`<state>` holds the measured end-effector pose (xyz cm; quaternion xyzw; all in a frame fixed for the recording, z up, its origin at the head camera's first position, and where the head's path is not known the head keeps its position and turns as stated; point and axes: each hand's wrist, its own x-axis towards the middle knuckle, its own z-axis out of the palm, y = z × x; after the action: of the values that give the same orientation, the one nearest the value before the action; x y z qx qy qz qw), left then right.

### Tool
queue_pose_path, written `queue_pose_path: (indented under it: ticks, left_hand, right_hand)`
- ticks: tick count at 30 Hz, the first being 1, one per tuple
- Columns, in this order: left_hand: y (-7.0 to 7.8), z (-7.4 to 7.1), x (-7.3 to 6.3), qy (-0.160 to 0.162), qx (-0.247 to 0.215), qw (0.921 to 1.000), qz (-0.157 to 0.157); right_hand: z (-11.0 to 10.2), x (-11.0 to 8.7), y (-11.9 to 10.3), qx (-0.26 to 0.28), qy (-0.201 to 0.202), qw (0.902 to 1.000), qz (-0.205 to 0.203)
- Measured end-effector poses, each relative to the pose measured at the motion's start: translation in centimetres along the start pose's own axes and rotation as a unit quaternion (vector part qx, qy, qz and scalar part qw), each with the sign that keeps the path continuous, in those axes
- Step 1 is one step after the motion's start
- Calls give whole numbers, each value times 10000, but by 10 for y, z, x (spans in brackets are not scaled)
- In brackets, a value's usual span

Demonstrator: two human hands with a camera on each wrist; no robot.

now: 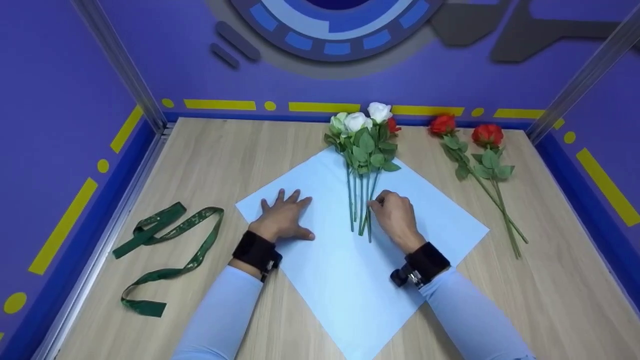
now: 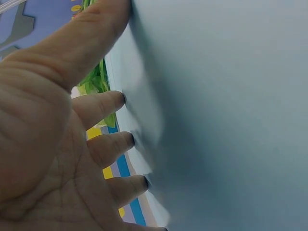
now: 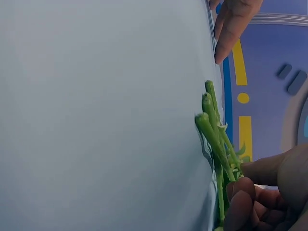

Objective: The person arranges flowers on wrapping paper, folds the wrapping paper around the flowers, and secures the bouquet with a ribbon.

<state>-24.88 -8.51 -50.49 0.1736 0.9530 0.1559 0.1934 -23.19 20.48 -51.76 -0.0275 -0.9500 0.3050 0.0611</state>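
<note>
Head view: right hand point(image 1: 395, 217) pinches a rose stem point(image 1: 369, 231) in the bunch point(image 1: 366, 143) across the paper sheet's point(image 1: 340, 280) far corner; left hand point(image 1: 284, 219), fingers apart, rests near its left corner. Apparently arranging stems; next calls for a gentle release.

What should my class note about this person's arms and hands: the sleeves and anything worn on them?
The left sleeve and right sleeve are light blue and long. A wide black band circles each wrist: left wristband, right wristband. Each carries a small dark camera, the right camera on a silvery fitting. The left hand and right hand wear no gloves.
</note>
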Motion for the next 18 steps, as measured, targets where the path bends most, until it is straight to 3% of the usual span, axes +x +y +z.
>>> queue_pose_path:
  ticks: [6,18]
  left_hand:
    - [0,1,1,-13,-12,10000,16]
    - [-2,1,-1,82,-132,9998,110]
  right_hand:
    - [-26,-5,26,-339,422,9984,-164]
    - [-91,-18,105,-771,1094,9908,-200]
